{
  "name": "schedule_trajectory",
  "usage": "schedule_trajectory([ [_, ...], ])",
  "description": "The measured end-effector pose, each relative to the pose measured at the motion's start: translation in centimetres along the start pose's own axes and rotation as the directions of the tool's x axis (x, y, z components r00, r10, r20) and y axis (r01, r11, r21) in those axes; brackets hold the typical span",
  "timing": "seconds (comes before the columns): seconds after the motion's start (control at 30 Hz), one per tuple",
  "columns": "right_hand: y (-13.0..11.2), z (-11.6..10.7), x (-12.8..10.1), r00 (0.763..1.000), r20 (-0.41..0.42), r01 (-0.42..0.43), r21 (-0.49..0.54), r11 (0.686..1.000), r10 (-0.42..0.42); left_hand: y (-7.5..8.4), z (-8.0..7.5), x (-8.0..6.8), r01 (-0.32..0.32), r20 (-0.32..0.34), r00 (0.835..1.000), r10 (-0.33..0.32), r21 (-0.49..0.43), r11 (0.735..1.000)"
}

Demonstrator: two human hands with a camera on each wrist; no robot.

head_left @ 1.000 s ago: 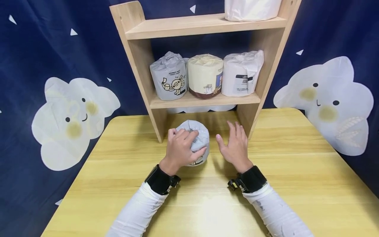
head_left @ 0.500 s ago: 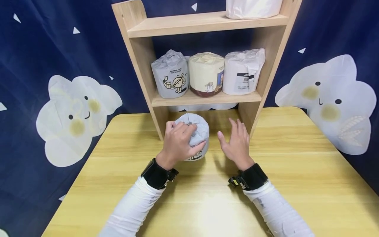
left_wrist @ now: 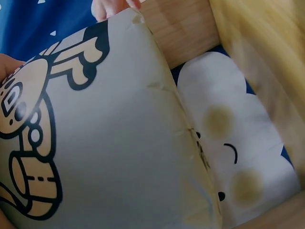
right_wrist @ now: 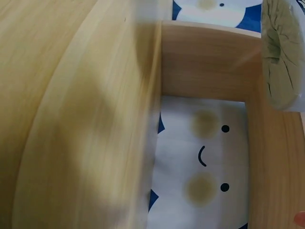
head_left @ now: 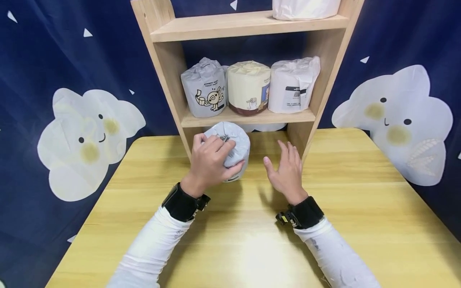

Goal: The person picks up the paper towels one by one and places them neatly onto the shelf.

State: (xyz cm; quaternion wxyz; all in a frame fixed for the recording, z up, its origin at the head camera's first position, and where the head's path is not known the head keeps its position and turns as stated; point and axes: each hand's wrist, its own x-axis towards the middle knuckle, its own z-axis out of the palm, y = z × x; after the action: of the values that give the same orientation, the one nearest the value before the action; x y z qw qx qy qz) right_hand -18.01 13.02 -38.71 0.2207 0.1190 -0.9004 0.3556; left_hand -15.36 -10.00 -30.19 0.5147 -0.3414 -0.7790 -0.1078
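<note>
My left hand [head_left: 216,158] grips a grey-wrapped toilet roll [head_left: 230,140] from above and behind, fingers curled over its crimped top. The roll sits low at the front of the wooden shelf unit [head_left: 169,72], just under its middle board. In the left wrist view the roll's wrapper with a cartoon print [left_wrist: 109,143] fills the frame, with a fingertip [left_wrist: 112,5] at the top edge. My right hand [head_left: 284,168] is open with spread fingers above the table [head_left: 342,208], a little right of the roll, touching nothing.
The middle board carries a grey roll [head_left: 204,89], a cream roll [head_left: 248,88] and a white roll [head_left: 292,86]. Another white roll [head_left: 306,8] stands on the top board. Behind hangs a dark blue cloth with white clouds [head_left: 396,120]. The shelf's right post [head_left: 299,140] stands near my right hand.
My left hand has carried the grey roll away from me, towards the shelf's lower opening. The right hand has stayed almost where it was, still open.
</note>
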Motion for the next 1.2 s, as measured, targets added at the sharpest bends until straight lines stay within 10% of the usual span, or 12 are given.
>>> schedule_trajectory([
  [1.2, 0.3, -0.6, 0.1, 0.999, 0.028, -0.034, 0.004, 0.999, 0.034, -2.2, -2.6, 6.6, -0.031, -0.140, 0.990, 0.026, -0.035, 0.999],
])
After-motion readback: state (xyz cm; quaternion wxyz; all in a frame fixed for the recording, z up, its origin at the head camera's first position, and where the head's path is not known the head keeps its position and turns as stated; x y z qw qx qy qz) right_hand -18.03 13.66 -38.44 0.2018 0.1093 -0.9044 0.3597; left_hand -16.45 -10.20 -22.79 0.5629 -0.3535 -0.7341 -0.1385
